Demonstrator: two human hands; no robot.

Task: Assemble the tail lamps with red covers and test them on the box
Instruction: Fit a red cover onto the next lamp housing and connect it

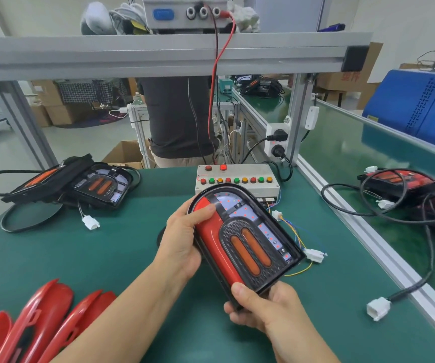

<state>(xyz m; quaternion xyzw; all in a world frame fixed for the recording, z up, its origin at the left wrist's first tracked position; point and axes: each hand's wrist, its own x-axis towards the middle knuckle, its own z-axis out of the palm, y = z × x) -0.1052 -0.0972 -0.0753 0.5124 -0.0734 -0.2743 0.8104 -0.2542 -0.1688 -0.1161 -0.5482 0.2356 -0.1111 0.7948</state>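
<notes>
Up over the green bench (106,258), just in front of the test box (237,179), the lamp (248,244) is held tilted, with a red cover (216,247) lying along its left side and small red lights glowing on its white board. Its upper left edge is gripped by the left hand (182,242), thumb pressing on the cover, while the right hand (261,307) clasps its near end. Left of the lamp lie spare covers (41,323) and, farther back, two lamps without covers (80,182); a white plug (316,255) with coloured wires lies to its right.

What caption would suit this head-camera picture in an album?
Both hands, left and right, hold a tail lamp with its red cover before the test box.
</notes>
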